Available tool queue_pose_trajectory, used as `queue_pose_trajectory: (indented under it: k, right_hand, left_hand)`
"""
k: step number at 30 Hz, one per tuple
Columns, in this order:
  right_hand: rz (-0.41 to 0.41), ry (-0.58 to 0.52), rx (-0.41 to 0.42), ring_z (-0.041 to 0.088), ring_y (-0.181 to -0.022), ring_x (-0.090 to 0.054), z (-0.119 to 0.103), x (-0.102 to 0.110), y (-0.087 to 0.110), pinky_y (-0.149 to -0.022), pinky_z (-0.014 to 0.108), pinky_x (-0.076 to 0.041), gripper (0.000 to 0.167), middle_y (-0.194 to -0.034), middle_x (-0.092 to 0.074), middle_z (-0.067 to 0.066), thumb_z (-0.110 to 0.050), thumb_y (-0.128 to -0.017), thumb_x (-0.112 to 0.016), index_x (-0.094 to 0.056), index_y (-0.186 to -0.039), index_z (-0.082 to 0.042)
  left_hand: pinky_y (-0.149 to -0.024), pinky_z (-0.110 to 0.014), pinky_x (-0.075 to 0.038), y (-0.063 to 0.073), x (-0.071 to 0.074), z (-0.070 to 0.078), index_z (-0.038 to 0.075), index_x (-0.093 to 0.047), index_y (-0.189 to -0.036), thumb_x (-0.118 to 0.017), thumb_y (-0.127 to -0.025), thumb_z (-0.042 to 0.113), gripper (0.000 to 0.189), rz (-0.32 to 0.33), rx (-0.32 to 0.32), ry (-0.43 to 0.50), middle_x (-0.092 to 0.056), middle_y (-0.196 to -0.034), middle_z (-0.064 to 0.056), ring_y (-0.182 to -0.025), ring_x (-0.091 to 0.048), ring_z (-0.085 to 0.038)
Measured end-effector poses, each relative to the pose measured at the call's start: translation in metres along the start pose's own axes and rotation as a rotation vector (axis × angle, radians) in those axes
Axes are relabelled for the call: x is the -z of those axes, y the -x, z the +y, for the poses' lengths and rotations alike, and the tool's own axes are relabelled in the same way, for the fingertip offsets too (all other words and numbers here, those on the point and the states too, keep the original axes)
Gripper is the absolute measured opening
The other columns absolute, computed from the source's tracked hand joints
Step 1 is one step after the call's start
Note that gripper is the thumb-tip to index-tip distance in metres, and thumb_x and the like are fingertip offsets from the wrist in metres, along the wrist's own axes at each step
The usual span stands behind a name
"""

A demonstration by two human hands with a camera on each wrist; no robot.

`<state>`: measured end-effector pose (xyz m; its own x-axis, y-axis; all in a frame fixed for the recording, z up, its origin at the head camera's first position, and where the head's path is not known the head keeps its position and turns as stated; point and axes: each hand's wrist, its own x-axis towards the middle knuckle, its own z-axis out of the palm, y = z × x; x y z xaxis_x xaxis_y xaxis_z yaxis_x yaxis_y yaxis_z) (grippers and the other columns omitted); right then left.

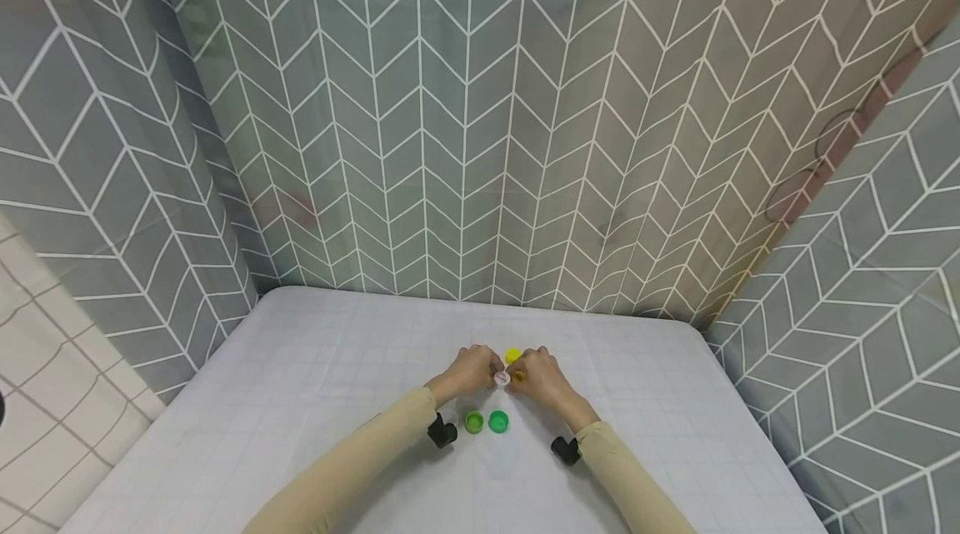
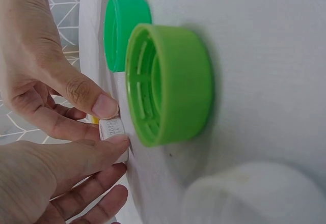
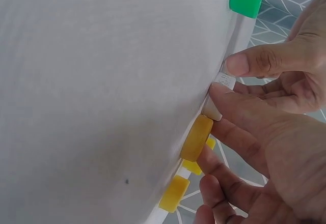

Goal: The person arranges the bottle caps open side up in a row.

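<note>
A small white cap [image 1: 502,378] with printing on it sits between both hands. My left hand [image 1: 474,369] pinches one side of it, the thumb on the printed edge in the left wrist view. From the other side my right hand [image 1: 542,376] holds the same white cap [image 3: 225,80] between thumb and finger. An orange-yellow cap [image 3: 197,137] stands right by the right fingers, partly covered by that hand in the head view. Close behind the hands lies a yellow cap [image 1: 513,356].
Nearer the body, a light green cap [image 1: 474,421] and a darker green cap [image 1: 498,421] lie side by side on the white-covered table [image 1: 360,334]. A blurred whitish cap [image 2: 254,198] shows low in the left wrist view. Patterned curtains [image 1: 465,117] surround the table.
</note>
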<state>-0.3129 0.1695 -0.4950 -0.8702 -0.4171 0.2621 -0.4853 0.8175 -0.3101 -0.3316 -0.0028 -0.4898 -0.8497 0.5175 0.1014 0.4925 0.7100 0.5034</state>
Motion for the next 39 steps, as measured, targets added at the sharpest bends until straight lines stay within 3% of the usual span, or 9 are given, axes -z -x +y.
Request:
queue_pose_trajectory:
  k: [8, 18, 25, 32, 39]
  right_hand:
    - [0.028, -0.008, 0.018, 0.025, -0.08, -0.05, -0.003, 0.001, 0.003, -0.068, 0.038, -0.039, 0.021, -0.092, -0.071, 0.011, -0.015, -0.073, -0.082, -0.078, -0.092, -0.007]
    - [0.081, -0.025, -0.007, 0.027, -0.089, -0.053, -0.007, 0.005, 0.007, -0.078, 0.044, -0.042, 0.019, -0.097, -0.073, 0.011, -0.012, -0.076, -0.08, -0.077, -0.094, -0.006]
    - [0.069, -0.106, -0.057, 0.022, -0.089, -0.053, -0.009, 0.01, 0.01, -0.078, 0.038, -0.045, 0.022, -0.099, -0.074, 0.011, -0.012, -0.08, -0.076, -0.076, -0.101, -0.005]
    - [0.09, -0.182, -0.053, 0.026, -0.088, -0.057, -0.007, 0.015, 0.015, -0.073, 0.034, -0.048, 0.024, -0.1, -0.074, 0.007, -0.01, -0.081, -0.075, -0.074, -0.104, -0.006]
    - [0.103, -0.216, -0.062, 0.027, -0.089, -0.058, -0.004, 0.02, 0.018, -0.073, 0.033, -0.047, 0.021, -0.096, -0.075, 0.003, -0.013, -0.085, -0.072, -0.074, -0.106, -0.008]
  left_hand:
    - [-0.09, -0.047, -0.044, 0.0, -0.002, -0.001, 0.009, -0.074, -0.096, -0.08, -0.073, 0.006, 0.024, 0.017, 0.008, -0.004, -0.074, -0.093, -0.001, -0.092, -0.064, -0.017]
    - [-0.076, -0.03, -0.053, 0.003, 0.0, 0.003, 0.005, -0.071, -0.103, -0.077, -0.077, 0.004, 0.026, 0.03, 0.035, 0.06, -0.074, -0.096, -0.007, -0.086, -0.067, -0.017]
    - [-0.079, -0.03, -0.054, 0.006, 0.003, 0.003, 0.004, -0.071, -0.106, -0.076, -0.079, 0.003, 0.027, 0.047, -0.002, 0.105, -0.073, -0.102, -0.009, -0.092, -0.068, -0.02]
    - [-0.081, -0.031, -0.054, 0.008, 0.007, 0.005, 0.004, -0.072, -0.106, -0.073, -0.081, 0.005, 0.025, 0.082, -0.068, 0.146, -0.074, -0.103, -0.008, -0.094, -0.067, -0.019]
    - [-0.073, -0.025, -0.056, 0.008, 0.007, 0.007, 0.002, -0.068, -0.105, -0.071, -0.086, 0.008, 0.021, 0.097, -0.044, 0.332, -0.073, -0.1, -0.012, -0.089, -0.071, -0.018]
